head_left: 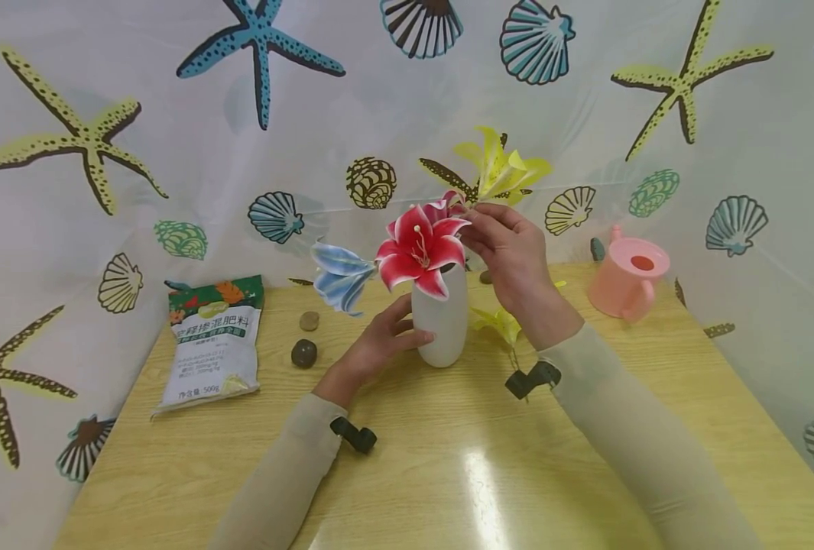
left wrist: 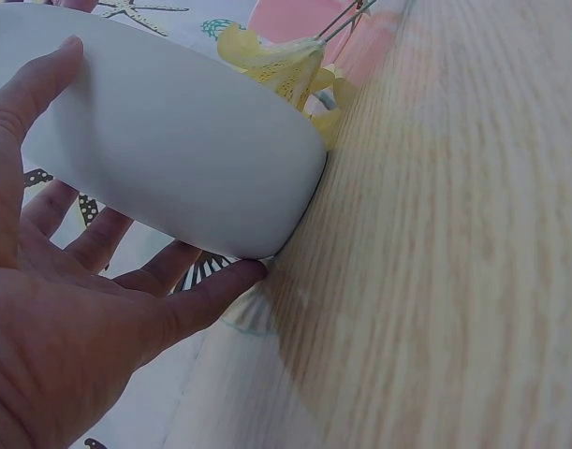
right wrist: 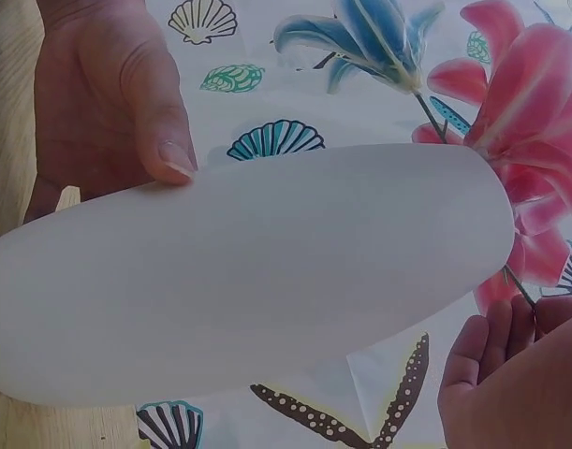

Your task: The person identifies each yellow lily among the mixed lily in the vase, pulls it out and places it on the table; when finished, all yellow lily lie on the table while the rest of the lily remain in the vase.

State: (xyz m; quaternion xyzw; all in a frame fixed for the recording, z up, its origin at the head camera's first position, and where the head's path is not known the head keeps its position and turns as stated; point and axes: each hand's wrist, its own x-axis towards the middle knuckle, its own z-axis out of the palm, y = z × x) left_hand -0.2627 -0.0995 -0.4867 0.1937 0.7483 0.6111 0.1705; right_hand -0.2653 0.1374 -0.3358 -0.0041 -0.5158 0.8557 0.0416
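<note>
A white vase (head_left: 441,332) stands upright on the wooden table. My left hand (head_left: 379,344) holds its side low down, thumb across the front; in the left wrist view the fingers (left wrist: 103,234) reach behind it. At the vase's mouth my right hand (head_left: 517,263) pinches a thin green flower stem (right wrist: 520,286). Just above those fingertips is a yellow lily (head_left: 503,169). A red lily with white edges (head_left: 416,248) leans over the rim, partly covering a second pinkish bloom behind it. To the left, a blue lily (head_left: 343,276) sticks out sideways from the vase.
Another yellow lily (head_left: 501,325) lies on the table (head_left: 407,458) beneath my right forearm. A pink watering can (head_left: 627,279) stands at the back right. Further left are a fertilizer bag (head_left: 214,351), a dark stone (head_left: 304,353) and a brownish stone (head_left: 309,320). A patterned cloth (head_left: 351,99) hangs behind.
</note>
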